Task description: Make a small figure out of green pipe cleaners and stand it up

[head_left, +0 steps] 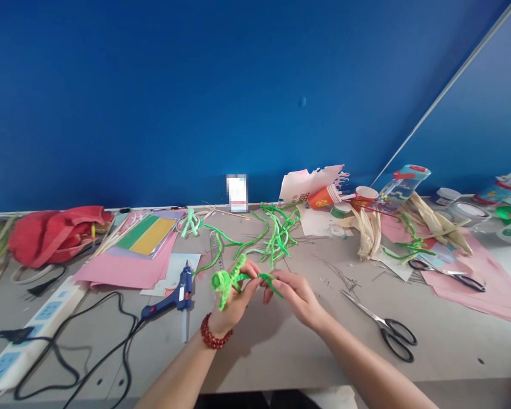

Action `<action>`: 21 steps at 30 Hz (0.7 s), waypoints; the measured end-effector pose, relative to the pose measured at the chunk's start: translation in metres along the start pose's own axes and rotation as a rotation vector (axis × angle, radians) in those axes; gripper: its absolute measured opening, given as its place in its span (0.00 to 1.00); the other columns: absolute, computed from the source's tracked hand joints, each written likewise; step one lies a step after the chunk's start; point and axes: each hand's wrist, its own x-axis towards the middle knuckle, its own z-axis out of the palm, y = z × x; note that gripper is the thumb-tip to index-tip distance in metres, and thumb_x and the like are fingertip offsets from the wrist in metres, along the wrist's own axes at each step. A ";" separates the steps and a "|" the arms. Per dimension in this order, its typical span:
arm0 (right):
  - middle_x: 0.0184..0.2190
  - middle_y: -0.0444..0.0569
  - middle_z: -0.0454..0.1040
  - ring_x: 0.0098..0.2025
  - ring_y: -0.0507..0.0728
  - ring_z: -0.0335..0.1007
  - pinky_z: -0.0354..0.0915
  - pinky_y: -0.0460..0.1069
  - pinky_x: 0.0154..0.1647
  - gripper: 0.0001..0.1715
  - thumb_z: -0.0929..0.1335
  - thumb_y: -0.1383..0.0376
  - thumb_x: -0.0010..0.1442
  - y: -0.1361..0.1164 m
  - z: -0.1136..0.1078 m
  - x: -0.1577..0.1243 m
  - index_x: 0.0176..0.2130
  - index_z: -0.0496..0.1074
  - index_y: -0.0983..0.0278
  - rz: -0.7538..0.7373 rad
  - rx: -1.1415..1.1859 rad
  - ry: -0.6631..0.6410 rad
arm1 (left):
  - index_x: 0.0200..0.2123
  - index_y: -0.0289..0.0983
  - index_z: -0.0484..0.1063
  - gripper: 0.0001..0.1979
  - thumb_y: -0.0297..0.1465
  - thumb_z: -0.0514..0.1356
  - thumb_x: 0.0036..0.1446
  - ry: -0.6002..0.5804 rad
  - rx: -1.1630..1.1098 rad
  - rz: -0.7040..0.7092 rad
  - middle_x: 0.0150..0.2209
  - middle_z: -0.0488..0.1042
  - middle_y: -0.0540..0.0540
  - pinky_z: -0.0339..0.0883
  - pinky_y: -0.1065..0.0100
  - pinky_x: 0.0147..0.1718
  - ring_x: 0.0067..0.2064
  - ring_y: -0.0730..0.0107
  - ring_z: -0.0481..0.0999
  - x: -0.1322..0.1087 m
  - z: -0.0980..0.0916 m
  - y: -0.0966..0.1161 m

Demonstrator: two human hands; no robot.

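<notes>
In the head view my left hand (235, 304), with a red beaded bracelet at the wrist, is closed on a bright green pipe-cleaner figure (222, 281) with a coiled round part at its left end. Fingers of my right hand (296, 295) pinch the figure's other end, a green strip pointing right. Both hands meet over the front middle of the table, fingertips close together. Just beyond them lies a loose heap of green pipe cleaners (277, 230). Part of the figure is hidden behind my left fingers.
A blue glue gun (168, 301) and its cable lie left, near a white power strip (34, 335). Black-handled scissors (387, 329) rest at right; a second pair (449, 272) lies on pink paper (489, 295). Paper cups (323, 197) and dried husks (368, 233) stand behind.
</notes>
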 end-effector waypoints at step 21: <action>0.35 0.50 0.78 0.31 0.54 0.72 0.67 0.48 0.34 0.09 0.69 0.68 0.62 0.001 -0.015 0.006 0.44 0.71 0.61 -0.508 -0.516 0.115 | 0.33 0.38 0.67 0.04 0.29 0.59 0.60 -0.060 0.032 0.024 0.36 0.67 0.48 0.64 0.68 0.42 0.41 0.69 0.69 0.001 0.000 -0.001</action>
